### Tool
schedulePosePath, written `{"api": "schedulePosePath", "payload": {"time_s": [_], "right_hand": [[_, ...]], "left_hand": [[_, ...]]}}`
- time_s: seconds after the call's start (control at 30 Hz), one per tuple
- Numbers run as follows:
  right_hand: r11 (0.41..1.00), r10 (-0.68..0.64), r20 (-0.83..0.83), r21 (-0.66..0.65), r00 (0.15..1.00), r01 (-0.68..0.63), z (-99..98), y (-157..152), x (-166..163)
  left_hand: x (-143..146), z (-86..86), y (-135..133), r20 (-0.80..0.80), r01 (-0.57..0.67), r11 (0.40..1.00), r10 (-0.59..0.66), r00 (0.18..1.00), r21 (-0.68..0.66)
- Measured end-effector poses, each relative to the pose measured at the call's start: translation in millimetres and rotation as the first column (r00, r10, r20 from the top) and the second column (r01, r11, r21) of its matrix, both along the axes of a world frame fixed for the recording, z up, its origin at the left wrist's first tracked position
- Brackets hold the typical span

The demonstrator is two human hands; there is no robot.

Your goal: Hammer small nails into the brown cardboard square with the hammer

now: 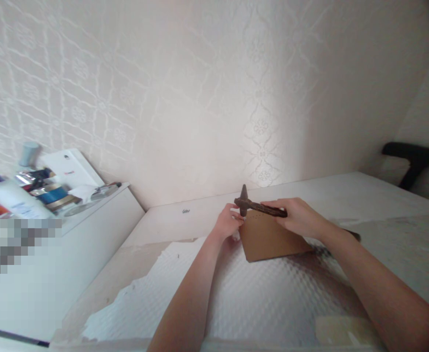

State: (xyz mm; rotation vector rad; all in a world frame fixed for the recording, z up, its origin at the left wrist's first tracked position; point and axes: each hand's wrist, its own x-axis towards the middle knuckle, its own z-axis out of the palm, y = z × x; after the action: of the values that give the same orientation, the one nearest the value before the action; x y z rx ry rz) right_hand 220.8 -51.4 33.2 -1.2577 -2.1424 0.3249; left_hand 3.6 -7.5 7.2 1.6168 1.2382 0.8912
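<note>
The right hand (298, 218) is clenched around the handle of a dark brown, rusty-looking hammer (259, 207), just right of the frame's centre; the handle runs leftward from the fist, and the head stands crosswise at its left end with one pointed tip up. The left hand (228, 223) sits just left of the hammer head, its fingers pinched together at the upper left corner of a flat brown cardboard-coloured square board (269, 238). Whatever the fingertips pinch is too small to make out. The board lies centre frame on a white quilted padded sheet (258, 298) with a torn left edge, spread over a pale worn tabletop (346, 190).

The right hand hides the rear part of the handle, and the right forearm covers the board's right edge. A dark tip shows behind the forearm; what it is cannot be told.

At centre left, the table's far edge meets the patterned white wallpapered wall (200, 88). A white cabinet (100, 220) crowded with tubes and tins (49, 193) stands at middle left, partly pixelated. A black chair back (416, 156) shows at the right edge. The tabletop right of the hands is open.
</note>
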Motion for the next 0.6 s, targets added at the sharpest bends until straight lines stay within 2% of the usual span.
{"api": "schedulePosePath", "payload": {"time_s": [0.6], "right_hand": [[1.0,-0.011,0.004,0.007,1.0,0.011,0.8,-1.0,-0.4]], "left_hand": [[-0.1,-0.1,-0.3,-0.019,0.003,1.0,-0.002,1.0,0.011]]}}
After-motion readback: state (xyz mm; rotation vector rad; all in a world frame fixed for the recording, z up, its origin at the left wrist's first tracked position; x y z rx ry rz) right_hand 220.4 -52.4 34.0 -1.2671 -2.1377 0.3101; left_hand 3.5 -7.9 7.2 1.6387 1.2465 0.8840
